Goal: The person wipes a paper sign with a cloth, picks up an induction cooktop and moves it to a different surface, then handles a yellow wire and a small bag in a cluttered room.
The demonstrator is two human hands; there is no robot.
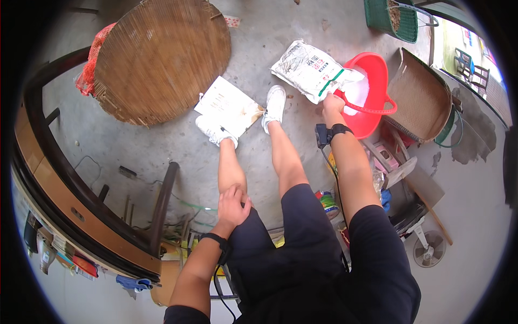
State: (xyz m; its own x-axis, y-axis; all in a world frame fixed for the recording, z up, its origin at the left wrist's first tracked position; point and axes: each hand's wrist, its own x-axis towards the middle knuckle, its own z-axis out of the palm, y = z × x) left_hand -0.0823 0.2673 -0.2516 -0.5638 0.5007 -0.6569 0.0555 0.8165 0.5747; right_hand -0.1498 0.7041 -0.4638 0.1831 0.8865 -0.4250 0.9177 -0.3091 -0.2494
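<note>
My right hand is closed at the lower corner of a white printed bag, beside the handle of a red plastic bucket. Its fingertips are hidden, so whether it also touches the handle is unclear. The bag bears writing and a green strip, and its mouth end overlaps the bucket's rim. White powder shows inside the bucket. Resting on my left knee, my left hand holds nothing, its fingers slightly spread. Between my white shoes lies a flat white printed piece, partly under the left shoe.
A large round woven tray and a red mesh bag are ahead left. At right are a woven scoop basket, a green basket and a small fan. A dark-framed wooden table stands left.
</note>
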